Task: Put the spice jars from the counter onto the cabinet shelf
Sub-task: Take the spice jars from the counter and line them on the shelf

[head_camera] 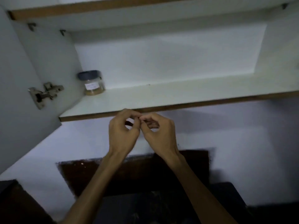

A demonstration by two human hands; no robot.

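Observation:
One clear spice jar [92, 82] with a dark lid, a white label and brown powder stands upright at the far left of the white cabinet shelf [161, 96], close to the back corner. Just below the shelf's front edge, my left hand [123, 131] and my right hand [159, 132] are raised side by side, fingers curled and fingertips touching each other. Neither hand holds a jar. A thin ring shows on a finger of my right hand. No other jar is in view.
The open cabinet door [17, 94] with its metal hinge [44, 94] stands at the left. A second shelf [113, 7] runs above. Below the cabinet are a white wall and a dark counter [145, 206] at the bottom.

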